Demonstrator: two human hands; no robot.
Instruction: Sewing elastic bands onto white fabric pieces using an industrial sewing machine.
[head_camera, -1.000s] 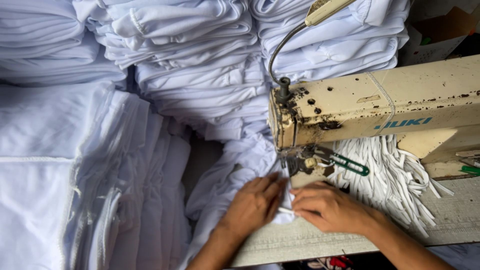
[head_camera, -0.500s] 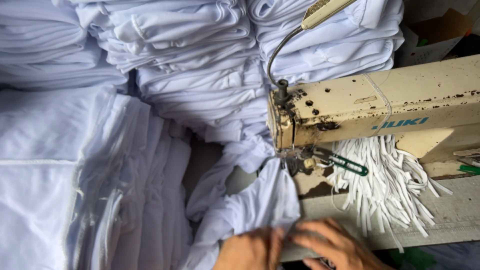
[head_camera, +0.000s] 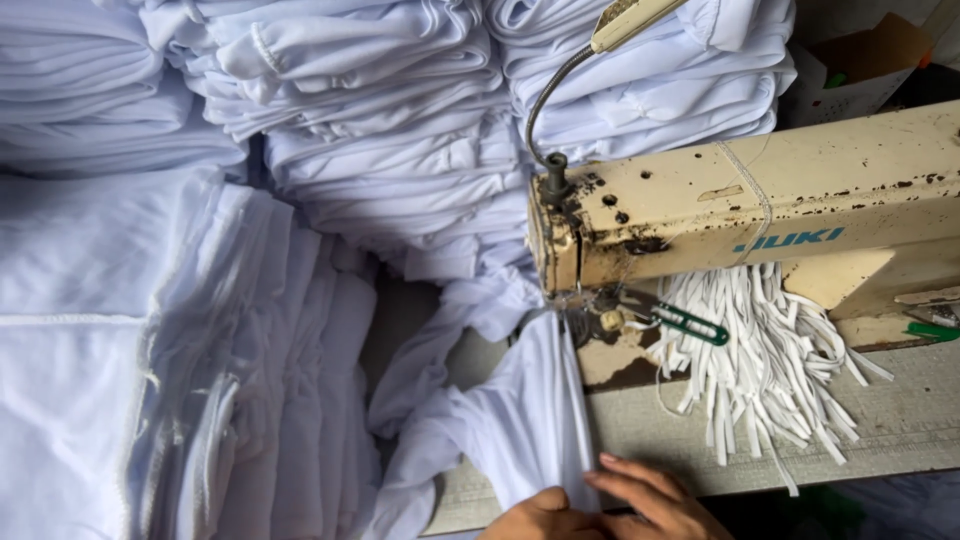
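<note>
Both hands sit at the bottom edge, on the bench. The left hand and right hand pinch a white garment that stretches taut from the sewing machine needle down to them. White strips lie just right.

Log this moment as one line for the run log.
left hand: on white cloth | right hand: pinching cloth edge | cloth under cream sewing machine needle
</note>
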